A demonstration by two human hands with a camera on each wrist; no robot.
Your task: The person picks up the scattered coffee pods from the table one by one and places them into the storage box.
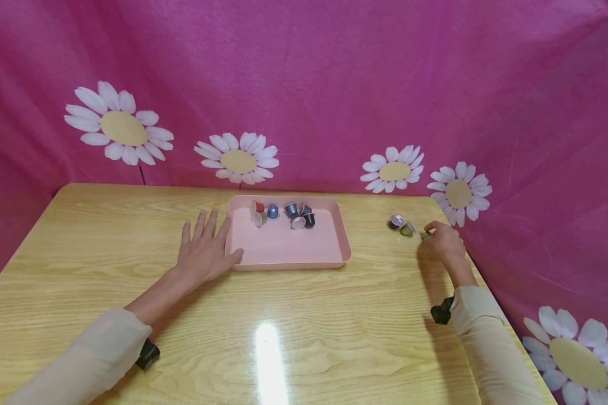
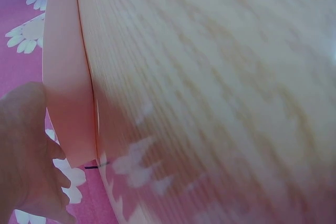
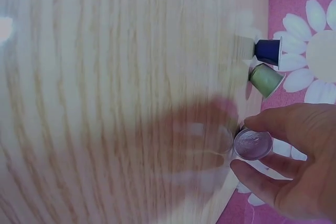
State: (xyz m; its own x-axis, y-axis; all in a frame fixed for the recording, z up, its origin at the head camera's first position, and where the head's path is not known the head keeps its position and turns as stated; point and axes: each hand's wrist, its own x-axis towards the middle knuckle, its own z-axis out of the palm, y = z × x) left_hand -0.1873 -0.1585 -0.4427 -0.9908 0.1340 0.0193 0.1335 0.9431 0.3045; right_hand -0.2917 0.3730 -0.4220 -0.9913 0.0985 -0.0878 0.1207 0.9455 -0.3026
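Observation:
A pink tray [image 1: 289, 247] lies on the wooden table with several coffee capsules inside, among them a blue one [image 1: 273, 212] and a black one [image 1: 309, 220]. My left hand [image 1: 205, 250] spreads its straight fingers at the tray's left side, the thumb over the rim. On the right, my right hand [image 1: 445, 242] pinches a coffee capsule [image 3: 253, 145] between thumb and fingers, its silver lid facing the right wrist camera. Just left of that hand are a green capsule [image 3: 266, 80] and a dark blue capsule [image 3: 268, 52], both on the table.
The wooden table [image 1: 334, 326] ends at a pink cloth [image 1: 309, 101] with white daisies, which hangs behind it and along its right side. Dark wrist devices sit under both sleeves, one at the right sleeve [image 1: 478, 309].

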